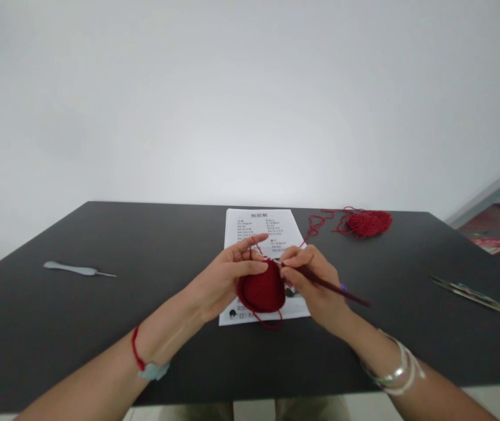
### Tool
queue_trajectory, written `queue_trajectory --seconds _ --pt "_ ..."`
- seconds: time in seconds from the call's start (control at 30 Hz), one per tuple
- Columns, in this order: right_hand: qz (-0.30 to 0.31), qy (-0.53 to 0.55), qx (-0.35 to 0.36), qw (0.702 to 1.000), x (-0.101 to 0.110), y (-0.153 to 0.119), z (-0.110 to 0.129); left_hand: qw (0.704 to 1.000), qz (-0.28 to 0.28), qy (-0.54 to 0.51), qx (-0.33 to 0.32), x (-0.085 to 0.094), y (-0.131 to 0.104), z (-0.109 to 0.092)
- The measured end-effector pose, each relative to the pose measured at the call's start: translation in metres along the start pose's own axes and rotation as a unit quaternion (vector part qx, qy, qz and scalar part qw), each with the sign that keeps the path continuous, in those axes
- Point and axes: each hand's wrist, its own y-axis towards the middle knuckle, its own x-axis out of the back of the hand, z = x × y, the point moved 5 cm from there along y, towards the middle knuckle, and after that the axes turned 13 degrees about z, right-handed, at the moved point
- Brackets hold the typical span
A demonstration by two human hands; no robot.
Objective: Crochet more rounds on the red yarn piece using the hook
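Observation:
My left hand (226, 275) pinches the upper left edge of a dark red crochet piece (262, 289), its thumb lying across the top and its index finger raised with red yarn looped on it. In my right hand (313, 280) is a crochet hook (337, 286) with a dark reddish-brown handle, gripped like a pen. The hook's metal tip meets the top edge of the crochet piece between both hands; the exact stitch is too small to make out. A loose yarn tail (269, 324) hangs below the piece.
Printed sheets (256, 225) lie under my hands on the dark table (166, 234). A red yarn ball (369, 223) sits at the back right, its strand running toward my hands. A grey-handled hook (78, 269) lies left, thread snips (469, 292) right. A white wall stands behind.

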Motion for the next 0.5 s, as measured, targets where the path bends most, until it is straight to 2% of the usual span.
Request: queue_trajectory --seconds 0.07,0.13,0.27,0.5 --pt "-0.009 0.142 -0.053 0.988 0.002 0.003 -0.008 1.000 0.009 0.014 -0.017 0.004 -0.001 -0.006" --pt "-0.005 0.203 -0.067 0.977 0.005 0.006 -0.009 0.999 0.020 0.033 -0.019 0.006 -0.001 -0.009" --pt "0.015 0.227 -0.077 0.971 0.012 0.008 -0.008 0.997 0.047 0.067 0.012 0.009 -0.003 -0.010" --pt "0.092 0.246 -0.097 0.960 0.016 0.008 -0.004 0.984 0.125 0.094 0.089 0.011 -0.006 -0.008"
